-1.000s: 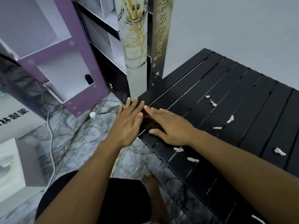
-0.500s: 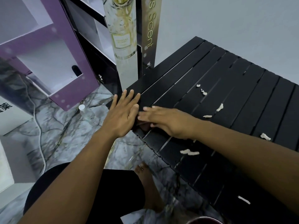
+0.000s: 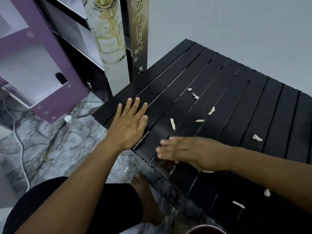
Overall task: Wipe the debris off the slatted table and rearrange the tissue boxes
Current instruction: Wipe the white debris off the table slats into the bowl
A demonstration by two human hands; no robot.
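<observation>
Looks like the wiping step, barely begun, on the black slatted table (image 3: 219, 98) by the wall. Bracing with the left hand (image 3: 130, 125) flat on the near corner, fingers spread. Skimming the front edge with the right hand (image 3: 190, 152), blurred, fingers straight, seemingly empty. Calls next for sweeping the pale debris (image 3: 172, 123) off the slats. No tissue boxes in view. Reads "Scent" on the display stand (image 3: 138, 36); cannot read the bottle label.

The one head-worn camera looks forward and steeply down, close over the slatted table's (image 3: 270, 107) near left corner, taking in the left hand (image 3: 130, 125) and right hand (image 3: 190, 152).
</observation>
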